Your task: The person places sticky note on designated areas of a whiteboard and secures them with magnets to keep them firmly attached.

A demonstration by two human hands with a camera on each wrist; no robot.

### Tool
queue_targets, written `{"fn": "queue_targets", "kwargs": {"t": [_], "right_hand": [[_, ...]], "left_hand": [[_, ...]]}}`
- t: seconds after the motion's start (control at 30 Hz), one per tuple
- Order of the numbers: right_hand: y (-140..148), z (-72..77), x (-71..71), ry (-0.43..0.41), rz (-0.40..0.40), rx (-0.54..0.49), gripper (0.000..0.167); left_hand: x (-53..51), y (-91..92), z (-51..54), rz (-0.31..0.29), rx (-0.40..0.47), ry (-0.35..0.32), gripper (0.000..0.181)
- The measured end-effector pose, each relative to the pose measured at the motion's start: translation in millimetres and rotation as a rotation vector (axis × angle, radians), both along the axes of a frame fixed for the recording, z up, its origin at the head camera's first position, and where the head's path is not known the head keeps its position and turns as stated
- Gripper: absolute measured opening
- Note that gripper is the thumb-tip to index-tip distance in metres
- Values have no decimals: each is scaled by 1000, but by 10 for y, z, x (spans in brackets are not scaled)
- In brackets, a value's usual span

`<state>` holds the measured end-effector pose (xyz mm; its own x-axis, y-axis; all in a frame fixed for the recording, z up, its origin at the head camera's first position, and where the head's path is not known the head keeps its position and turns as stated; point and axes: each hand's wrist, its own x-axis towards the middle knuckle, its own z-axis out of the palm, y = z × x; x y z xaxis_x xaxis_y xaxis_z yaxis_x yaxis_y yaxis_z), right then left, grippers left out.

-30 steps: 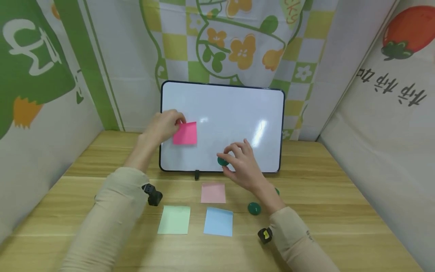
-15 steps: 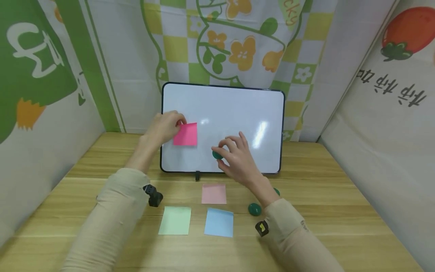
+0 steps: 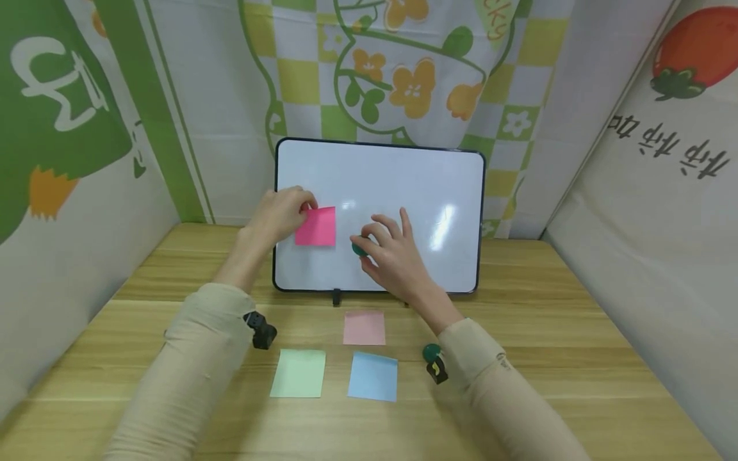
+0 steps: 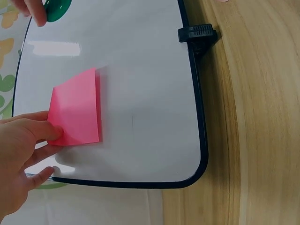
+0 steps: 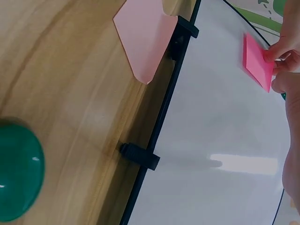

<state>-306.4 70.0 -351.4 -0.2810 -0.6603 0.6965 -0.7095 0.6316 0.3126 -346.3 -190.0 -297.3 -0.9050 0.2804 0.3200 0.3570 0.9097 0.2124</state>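
Note:
A bright pink sticky note (image 3: 317, 227) lies against the left part of the upright whiteboard (image 3: 392, 179). My left hand (image 3: 281, 214) pinches the note by its upper left corner, and the left wrist view shows the thumb (image 4: 55, 134) on its front face. A slight shadow runs along the note's edge there. Right of the note, my right hand (image 3: 394, 259) holds a green round magnet (image 3: 359, 248) between thumb and index finger, the other fingers spread upward. Whether that magnet touches the board is unclear. In the right wrist view my right hand mostly hides it.
On the wooden table lie a pale pink note (image 3: 364, 328), a light green note (image 3: 298, 373) and a light blue note (image 3: 373, 376). Another green magnet (image 3: 431, 353) sits beside my right sleeve. Black feet (image 3: 337, 297) hold up the whiteboard. Printed curtains hang behind.
My right hand has moved up and left across the whiteboard, bringing the green magnet closer to the bright pink note. My left hand and its note have stayed in place.

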Motion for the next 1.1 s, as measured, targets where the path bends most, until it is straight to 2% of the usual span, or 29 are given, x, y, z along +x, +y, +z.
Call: {"fn": "queue_targets", "kwargs": {"t": [0.23,0.5,0.83,1.1], "right_hand": [[-122,41,-71,26,6,21,29],[-237,46,-129,32,17,31,31],[-394,65,-246,50,-19,36,30],[-485,70,-316,16,-20,8,30]], "left_hand": [[-13,7,-16,8,13,-1,25],[0,-2,-2,-11,-15,40,25],[-2,-29,-26,-21,0,50,24],[-21,-40,-66,-21,21,55,22]]}}
